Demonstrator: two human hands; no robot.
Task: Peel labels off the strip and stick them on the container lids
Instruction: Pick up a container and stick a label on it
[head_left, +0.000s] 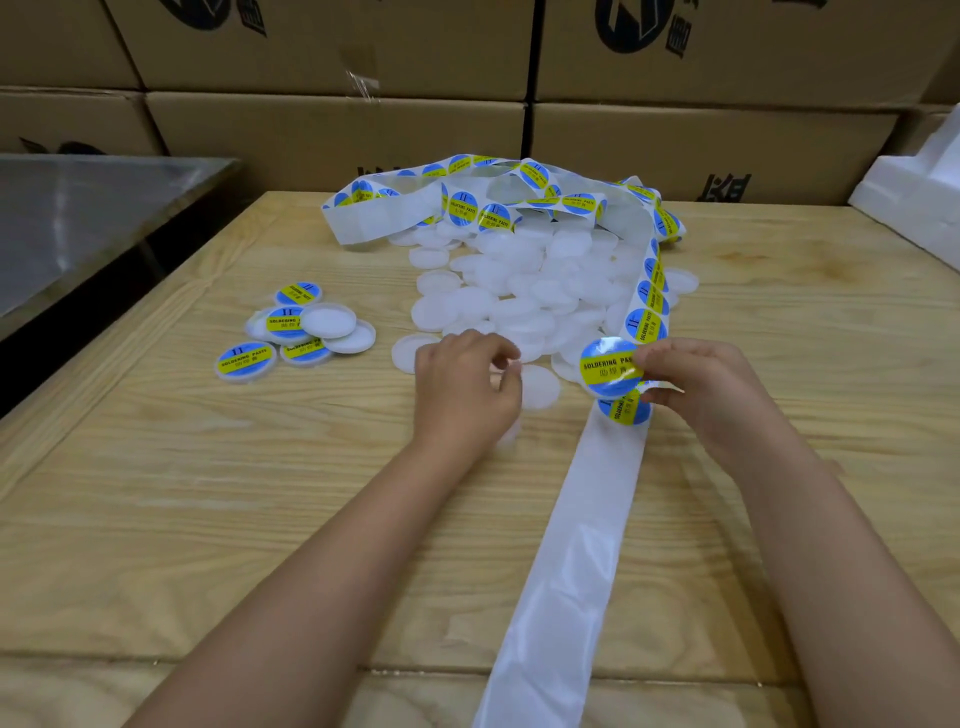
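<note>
My right hand (696, 384) pinches a round blue and yellow label (609, 367) by its edge, lifted off the white backing strip (582, 530) that runs toward me. Another label (623, 410) sits on the strip just under it. My left hand (467, 384) has its fingers curled over a blank white lid (540, 387) at the near edge of the pile of white lids (519, 291); whether it grips the lid is unclear. The labelled part of the strip (467, 202) loops over the back of the pile.
Several lids bearing labels (291, 332) lie in a small group at the left of the wooden table (208, 493). Cardboard boxes (337, 52) are stacked behind. White foam (924, 197) sits at the right, a metal surface (78, 208) at the left.
</note>
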